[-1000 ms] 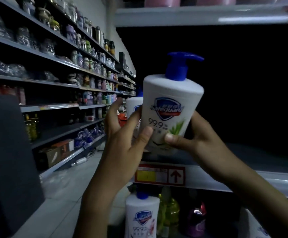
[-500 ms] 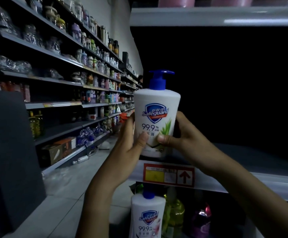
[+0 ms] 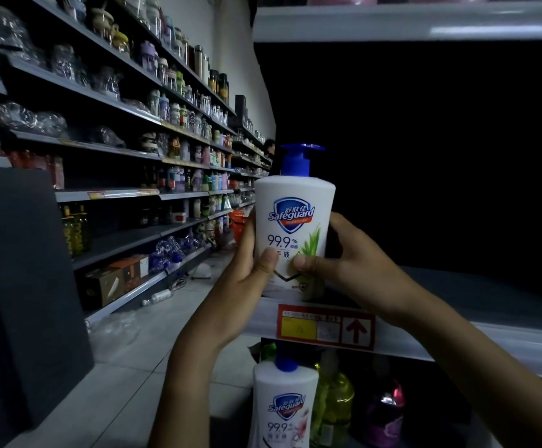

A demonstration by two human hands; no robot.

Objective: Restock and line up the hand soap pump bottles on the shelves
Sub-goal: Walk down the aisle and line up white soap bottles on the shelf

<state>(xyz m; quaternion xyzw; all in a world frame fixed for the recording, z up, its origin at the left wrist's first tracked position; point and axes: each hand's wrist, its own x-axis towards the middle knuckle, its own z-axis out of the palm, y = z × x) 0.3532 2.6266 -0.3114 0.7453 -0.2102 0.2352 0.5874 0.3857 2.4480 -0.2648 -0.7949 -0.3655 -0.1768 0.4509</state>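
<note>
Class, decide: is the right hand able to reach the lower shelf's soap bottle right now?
Probably not yet: the right hand grips the upper bottle, and the shelf edge lies between it and the lower bottle.

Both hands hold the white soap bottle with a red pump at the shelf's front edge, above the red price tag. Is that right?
No: the pump is blue, not red, as the head view shows. The left hand and right hand do hold the white soap bottle at the front edge of the shelf, above the red price tag.
</note>
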